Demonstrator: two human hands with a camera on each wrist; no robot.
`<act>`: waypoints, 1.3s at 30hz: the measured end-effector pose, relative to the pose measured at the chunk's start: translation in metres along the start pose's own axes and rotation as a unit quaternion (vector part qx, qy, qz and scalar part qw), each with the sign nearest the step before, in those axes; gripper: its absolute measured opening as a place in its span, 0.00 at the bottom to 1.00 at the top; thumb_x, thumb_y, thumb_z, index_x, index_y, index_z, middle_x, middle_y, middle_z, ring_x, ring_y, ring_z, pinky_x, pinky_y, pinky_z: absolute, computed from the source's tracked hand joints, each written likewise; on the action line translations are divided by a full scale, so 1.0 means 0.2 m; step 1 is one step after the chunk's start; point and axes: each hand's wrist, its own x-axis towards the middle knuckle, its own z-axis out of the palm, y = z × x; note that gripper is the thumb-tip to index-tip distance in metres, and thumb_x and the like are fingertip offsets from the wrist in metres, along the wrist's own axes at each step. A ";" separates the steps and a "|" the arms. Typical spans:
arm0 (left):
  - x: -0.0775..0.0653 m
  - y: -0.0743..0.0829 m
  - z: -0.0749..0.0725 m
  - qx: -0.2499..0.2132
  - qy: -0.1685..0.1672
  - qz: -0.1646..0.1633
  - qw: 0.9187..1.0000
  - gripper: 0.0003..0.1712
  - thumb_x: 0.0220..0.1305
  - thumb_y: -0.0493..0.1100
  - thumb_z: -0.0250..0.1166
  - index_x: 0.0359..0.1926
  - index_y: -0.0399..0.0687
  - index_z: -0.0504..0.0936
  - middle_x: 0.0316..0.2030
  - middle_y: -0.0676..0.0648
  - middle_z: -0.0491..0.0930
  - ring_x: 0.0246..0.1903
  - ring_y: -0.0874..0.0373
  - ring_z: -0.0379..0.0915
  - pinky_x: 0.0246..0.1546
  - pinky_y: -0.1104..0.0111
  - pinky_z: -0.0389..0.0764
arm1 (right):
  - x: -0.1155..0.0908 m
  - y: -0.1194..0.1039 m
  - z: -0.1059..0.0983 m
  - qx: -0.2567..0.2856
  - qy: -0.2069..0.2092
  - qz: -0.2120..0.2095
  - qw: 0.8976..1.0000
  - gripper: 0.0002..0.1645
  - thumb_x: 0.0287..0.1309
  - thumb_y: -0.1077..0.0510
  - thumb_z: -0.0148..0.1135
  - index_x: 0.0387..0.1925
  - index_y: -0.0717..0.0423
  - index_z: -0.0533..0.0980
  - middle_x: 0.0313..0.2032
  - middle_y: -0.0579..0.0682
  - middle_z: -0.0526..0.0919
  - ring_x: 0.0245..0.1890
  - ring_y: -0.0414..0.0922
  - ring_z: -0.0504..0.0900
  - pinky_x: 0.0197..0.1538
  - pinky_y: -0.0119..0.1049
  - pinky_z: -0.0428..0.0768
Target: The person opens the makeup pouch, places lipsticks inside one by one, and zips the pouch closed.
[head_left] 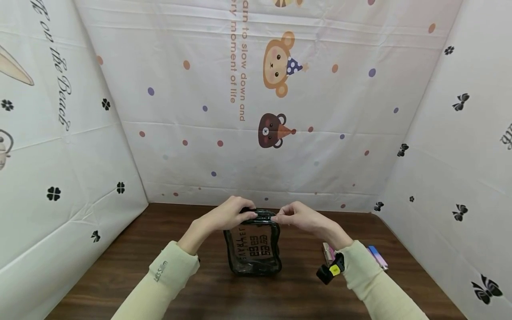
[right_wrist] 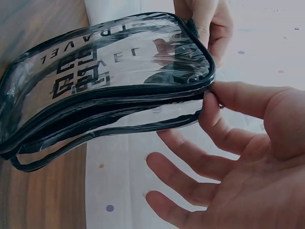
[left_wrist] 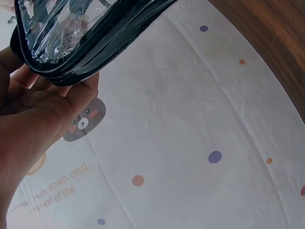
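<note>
Three patterned white fabric walls (head_left: pixel 280 111) box in the dark wooden table (head_left: pixel 200 289), leaving room only toward the person. Centred there stands the clear plastic black-trimmed pouch (head_left: pixel 253 246); the left hand (head_left: pixel 228 215) grips its top, the right hand (head_left: pixel 298 217) pinches the corner. A hard tug could tip it onto the small pink and blue tubes (head_left: pixel 378 257) nearby.

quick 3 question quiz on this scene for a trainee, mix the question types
1. True or false: the clear travel pouch stands on the wooden table.
2. Which hand pinches the pouch's top corner between thumb and forefinger? A left hand B right hand
3. Fill in: the pouch's trim is ____.

Key: 1 true; 2 B; 3 black
</note>
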 end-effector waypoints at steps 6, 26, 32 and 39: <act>0.00 -0.01 0.00 0.009 0.010 0.007 1.000 0.10 0.70 0.42 0.57 0.42 0.43 0.83 0.33 0.49 0.84 0.26 0.67 0.70 0.32 0.73 0.73 | 0.00 -0.02 0.00 -0.007 0.019 -0.010 1.000 0.17 0.68 0.51 0.56 0.28 0.57 0.79 0.53 0.50 0.82 0.58 0.49 0.76 0.61 0.52 0.73; 0.00 -0.05 -0.02 0.008 0.014 0.012 1.000 0.10 0.71 0.43 0.56 0.42 0.45 0.82 0.33 0.49 0.83 0.27 0.65 0.71 0.33 0.73 0.73 | 0.01 0.07 0.02 -0.007 -0.004 -0.011 1.000 0.15 0.70 0.52 0.53 0.29 0.56 0.74 0.28 0.48 0.66 0.25 0.43 0.59 0.32 0.36 0.62; -0.02 -0.03 -0.03 0.024 0.032 -0.003 0.999 0.10 0.69 0.42 0.59 0.47 0.44 0.81 0.46 0.45 0.79 0.45 0.53 0.74 0.52 0.58 0.76 | 0.01 0.07 0.04 -0.003 0.003 -0.017 1.000 0.16 0.70 0.51 0.53 0.29 0.55 0.73 0.27 0.46 0.64 0.22 0.42 0.58 0.30 0.35 0.62; 0.02 0.03 -0.04 0.017 0.034 -0.004 0.999 0.14 0.66 0.38 0.62 0.53 0.44 0.80 0.49 0.46 0.81 0.49 0.51 0.77 0.53 0.56 0.77 | 0.02 -0.01 0.04 -0.023 0.039 -0.052 0.998 0.15 0.69 0.51 0.54 0.32 0.57 0.77 0.36 0.53 0.76 0.32 0.44 0.67 0.36 0.36 0.66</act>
